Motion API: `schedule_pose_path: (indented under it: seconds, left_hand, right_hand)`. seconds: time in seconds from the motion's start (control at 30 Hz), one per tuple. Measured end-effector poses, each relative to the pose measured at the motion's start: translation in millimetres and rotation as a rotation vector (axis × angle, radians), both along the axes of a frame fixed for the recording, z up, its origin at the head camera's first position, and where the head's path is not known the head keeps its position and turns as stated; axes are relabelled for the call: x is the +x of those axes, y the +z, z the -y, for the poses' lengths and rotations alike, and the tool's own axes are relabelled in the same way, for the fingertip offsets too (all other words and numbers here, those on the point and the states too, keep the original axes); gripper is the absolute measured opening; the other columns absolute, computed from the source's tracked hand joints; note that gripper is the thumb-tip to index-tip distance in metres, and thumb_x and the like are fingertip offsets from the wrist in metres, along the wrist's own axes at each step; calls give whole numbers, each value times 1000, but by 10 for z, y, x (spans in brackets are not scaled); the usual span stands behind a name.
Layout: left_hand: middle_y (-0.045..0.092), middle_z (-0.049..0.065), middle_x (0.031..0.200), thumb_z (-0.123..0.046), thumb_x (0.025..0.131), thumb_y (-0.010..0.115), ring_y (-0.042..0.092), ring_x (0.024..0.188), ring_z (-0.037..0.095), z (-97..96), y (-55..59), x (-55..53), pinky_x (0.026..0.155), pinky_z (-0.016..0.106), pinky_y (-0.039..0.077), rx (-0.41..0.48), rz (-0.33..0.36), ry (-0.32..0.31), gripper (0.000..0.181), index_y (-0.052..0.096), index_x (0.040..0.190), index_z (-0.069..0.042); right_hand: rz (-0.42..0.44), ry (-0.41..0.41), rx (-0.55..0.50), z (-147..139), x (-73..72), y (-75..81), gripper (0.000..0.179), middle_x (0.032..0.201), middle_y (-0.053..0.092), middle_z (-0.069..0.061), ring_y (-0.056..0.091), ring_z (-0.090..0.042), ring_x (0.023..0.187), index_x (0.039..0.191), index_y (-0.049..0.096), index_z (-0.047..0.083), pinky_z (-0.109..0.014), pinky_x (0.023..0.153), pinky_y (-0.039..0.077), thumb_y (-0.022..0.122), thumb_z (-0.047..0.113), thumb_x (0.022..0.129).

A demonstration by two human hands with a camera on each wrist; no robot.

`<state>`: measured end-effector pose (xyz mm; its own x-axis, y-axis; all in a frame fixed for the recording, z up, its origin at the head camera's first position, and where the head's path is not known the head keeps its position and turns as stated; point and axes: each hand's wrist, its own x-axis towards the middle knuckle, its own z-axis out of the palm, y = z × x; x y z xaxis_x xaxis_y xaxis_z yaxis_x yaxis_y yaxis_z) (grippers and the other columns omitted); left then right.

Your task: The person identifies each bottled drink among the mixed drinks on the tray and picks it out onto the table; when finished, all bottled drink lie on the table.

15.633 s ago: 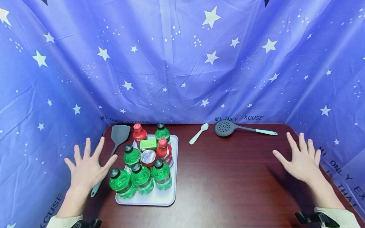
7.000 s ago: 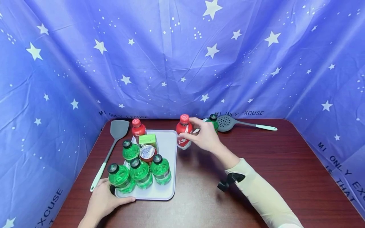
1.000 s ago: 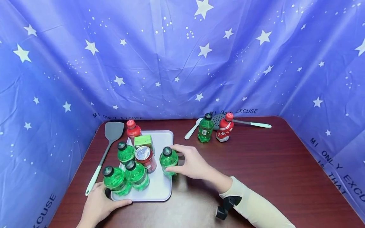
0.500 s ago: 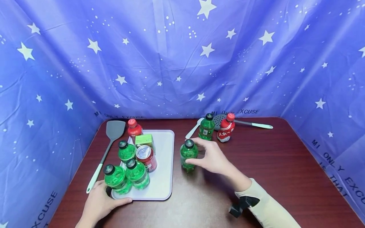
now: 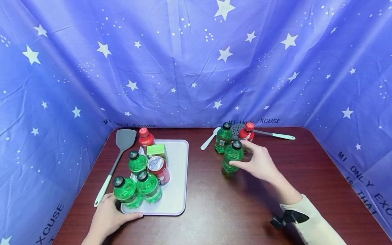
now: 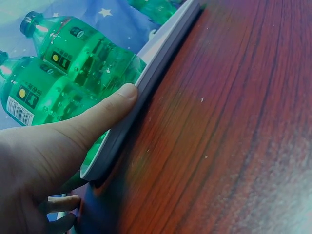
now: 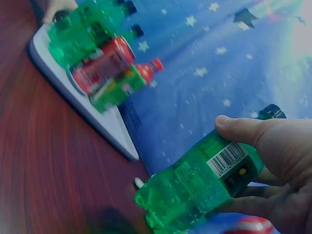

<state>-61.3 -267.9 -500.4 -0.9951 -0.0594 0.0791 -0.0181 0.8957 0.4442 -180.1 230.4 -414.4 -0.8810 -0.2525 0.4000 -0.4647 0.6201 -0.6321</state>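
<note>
My right hand grips a green soda bottle with a black cap, thumb and fingers on opposite sides; the right wrist view shows the bottle tilted, barcode facing the camera. Just behind it stand another green bottle and a red bottle. My left hand holds the near left corner of a white tray, its thumb along the rim. On the tray are a green bottle and two more like it, a red can, a green box and a red bottle.
A grey spatula lies left of the tray. Toward the back edge lie a small white spoon and a grey skimmer, partly hidden by the standing bottles. A blue star-patterned curtain surrounds the dark wooden table.
One green and one red bottle left the tray earlier for the back right. Within the last second my right hand carried another green bottle off the tray rightward. The left hand keeps its corner.
</note>
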Motion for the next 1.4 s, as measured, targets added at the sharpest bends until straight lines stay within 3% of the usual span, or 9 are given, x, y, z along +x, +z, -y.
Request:
schedule_pose_path:
  seconds: [0.3,0.43,0.57,0.67,1.1,1.4]
  left_hand:
    - [78,18,110,-75,52,95,63,115,40,3,7,-7,93,65,56,-7,1,3,104,75,121,-1]
    - [79,18,109,-77,52,94,64,114,40,-3,-4,-7,93,64,56,-8,-9,4,104,75,121,-2]
    - [79,17,109,-78,51,94,64,114,40,-11,-10,-12,93,64,56,-8,-11,6,105,75,120,-2]
    - [79,18,109,-77,51,94,64,115,40,-10,-3,-11,94,65,56,-8,-2,6,105,75,121,-1]
    - [79,19,108,-75,48,96,64,114,41,0,-15,3,93,65,56,-5,-26,3,106,75,119,1]
    - [79,18,107,-77,48,96,65,113,39,10,-13,-15,92,64,57,-2,-28,13,108,75,120,1]
  right_hand:
    - [9,-113,0,-395,53,-3,53,111,80,-9,81,-33,97,120,72,12,-22,80,64,99,18,74]
    - [-16,-176,21,-540,82,21,53,108,81,-11,79,-10,93,118,73,12,-16,79,61,100,20,73]
    - [-24,-217,10,-692,72,27,56,108,81,-19,64,19,91,120,72,8,-4,78,55,100,15,72]
    - [-20,-251,1,-798,43,34,56,108,80,-23,57,27,89,121,71,5,0,76,52,99,14,73]
    - [-45,-396,5,-1139,-214,-39,57,110,76,-26,52,31,81,126,69,1,5,73,45,96,17,79]
    - [-13,-423,12,-1184,-386,-121,60,116,75,-28,49,30,80,130,67,-2,5,72,44,94,23,82]
